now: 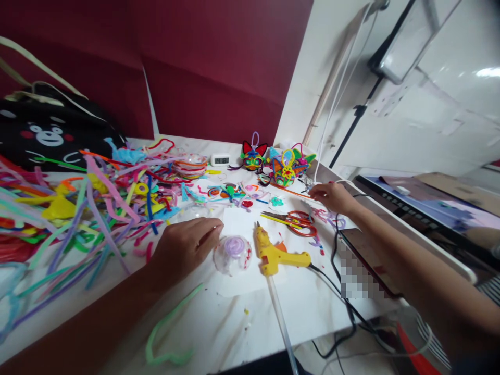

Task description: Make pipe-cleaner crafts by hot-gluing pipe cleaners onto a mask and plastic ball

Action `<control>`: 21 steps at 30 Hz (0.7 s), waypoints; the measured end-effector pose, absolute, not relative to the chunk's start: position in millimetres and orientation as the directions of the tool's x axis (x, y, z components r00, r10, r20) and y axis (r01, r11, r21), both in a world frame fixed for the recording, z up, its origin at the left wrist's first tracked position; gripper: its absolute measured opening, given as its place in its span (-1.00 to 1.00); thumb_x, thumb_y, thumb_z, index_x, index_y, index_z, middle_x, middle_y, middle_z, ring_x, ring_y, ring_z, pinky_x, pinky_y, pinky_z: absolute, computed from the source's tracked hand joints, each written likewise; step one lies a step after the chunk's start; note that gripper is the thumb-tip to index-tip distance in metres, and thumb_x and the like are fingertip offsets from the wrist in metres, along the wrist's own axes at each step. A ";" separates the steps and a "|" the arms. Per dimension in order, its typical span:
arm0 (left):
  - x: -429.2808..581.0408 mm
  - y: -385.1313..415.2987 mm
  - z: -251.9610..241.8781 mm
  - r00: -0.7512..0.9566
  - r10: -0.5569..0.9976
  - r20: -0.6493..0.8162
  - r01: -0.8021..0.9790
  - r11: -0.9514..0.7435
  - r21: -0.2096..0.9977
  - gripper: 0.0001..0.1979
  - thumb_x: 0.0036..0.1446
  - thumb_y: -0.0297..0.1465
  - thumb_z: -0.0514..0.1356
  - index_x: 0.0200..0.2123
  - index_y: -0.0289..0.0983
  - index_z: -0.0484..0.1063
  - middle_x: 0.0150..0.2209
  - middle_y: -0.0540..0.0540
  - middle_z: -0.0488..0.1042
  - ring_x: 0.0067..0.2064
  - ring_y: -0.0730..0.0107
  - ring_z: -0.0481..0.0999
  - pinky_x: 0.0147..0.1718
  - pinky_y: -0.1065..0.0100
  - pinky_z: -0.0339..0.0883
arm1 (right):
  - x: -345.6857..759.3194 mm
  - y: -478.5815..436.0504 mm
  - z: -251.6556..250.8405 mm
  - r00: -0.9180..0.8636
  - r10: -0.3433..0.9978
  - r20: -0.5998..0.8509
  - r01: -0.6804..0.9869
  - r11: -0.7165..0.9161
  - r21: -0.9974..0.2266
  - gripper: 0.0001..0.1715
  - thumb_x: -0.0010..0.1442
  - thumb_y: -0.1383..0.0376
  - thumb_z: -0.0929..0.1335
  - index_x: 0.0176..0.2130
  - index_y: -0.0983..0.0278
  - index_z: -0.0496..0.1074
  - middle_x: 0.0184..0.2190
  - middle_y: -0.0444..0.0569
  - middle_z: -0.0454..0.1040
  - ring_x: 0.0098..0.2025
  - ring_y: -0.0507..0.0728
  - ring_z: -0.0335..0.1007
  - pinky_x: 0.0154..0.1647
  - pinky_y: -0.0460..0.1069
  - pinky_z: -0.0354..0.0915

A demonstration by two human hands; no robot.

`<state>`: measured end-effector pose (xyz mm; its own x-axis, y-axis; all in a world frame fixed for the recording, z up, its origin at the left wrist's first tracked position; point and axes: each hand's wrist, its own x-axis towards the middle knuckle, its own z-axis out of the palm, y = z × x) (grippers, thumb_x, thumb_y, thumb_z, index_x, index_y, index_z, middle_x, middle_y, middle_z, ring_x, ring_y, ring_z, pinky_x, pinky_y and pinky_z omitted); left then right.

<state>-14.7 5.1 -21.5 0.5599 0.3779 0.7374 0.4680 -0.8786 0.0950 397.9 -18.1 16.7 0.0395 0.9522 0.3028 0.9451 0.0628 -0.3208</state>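
My left hand (189, 240) is closed, its fingers curled together beside a clear ball (233, 255) with a lilac spiral on top and red bits on its side. Whatever those fingers may hold is hidden. Across the table, my right hand (331, 198) pinches the near end of a thin orange stick (294, 192). Between the hands lies a yellow glue gun (273, 253) on its side, a clear glue stick (280, 315) jutting from its back. Beyond it rest orange-handled scissors (299, 223), partly open. A white sheet (230, 286) lies under the ball.
Many coloured pipe cleaners (105, 203) heap on the left, before a black bag (50, 130). Decorated pipe-cleaner balls (253, 156) and a small digital clock (220, 159) stand at the back. A phone (367, 260) and black cables (332, 284) lie right; a green pipe cleaner (167, 323) lies in front.
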 end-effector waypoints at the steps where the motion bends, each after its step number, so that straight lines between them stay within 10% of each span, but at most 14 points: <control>1: -14.8 5.3 -21.3 0.563 0.379 0.734 0.466 -0.879 0.097 -0.82 0.28 -0.39 0.06 -0.30 -0.27 0.44 -0.37 -0.02 0.60 -0.43 0.44 0.55 -0.41 0.46 0.29 | 386.7 -12.8 18.4 0.012 0.957 0.290 0.942 0.087 -0.325 -0.71 0.04 0.50 0.27 -0.33 0.31 0.56 -0.44 0.00 0.60 -0.40 0.10 0.51 -0.32 -0.04 0.36; 8: -15.1 6.5 -22.0 0.598 0.430 0.677 0.479 -0.868 0.129 -0.75 0.33 -0.36 0.00 -0.35 -0.29 0.40 -0.49 0.01 0.52 -0.47 0.46 0.54 -0.46 0.47 0.25 | 293.4 47.2 13.6 -0.154 0.972 0.175 0.939 0.199 -0.281 -0.87 0.13 0.38 0.39 -0.26 0.32 0.54 -0.35 -0.06 0.59 -0.29 0.07 0.51 -0.21 -0.07 0.36; 21: -15.1 7.7 -28.3 0.603 0.450 0.658 0.490 -0.861 0.138 -0.75 0.29 -0.42 0.03 -0.38 -0.31 0.46 -0.45 -0.04 0.57 -0.42 0.41 0.57 -0.44 0.44 0.27 | 240.8 137.3 -17.8 0.071 0.995 -0.073 0.960 -0.088 -0.267 -0.64 0.28 0.20 0.33 0.03 0.30 0.37 0.01 0.05 0.41 -0.05 0.17 0.42 -0.06 0.15 0.40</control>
<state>-15.1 7.7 -28.3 0.6035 0.4497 0.6585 0.4902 -0.8606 0.1385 240.8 137.3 -17.8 0.0706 0.9948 -0.0732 0.9597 -0.0877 -0.2671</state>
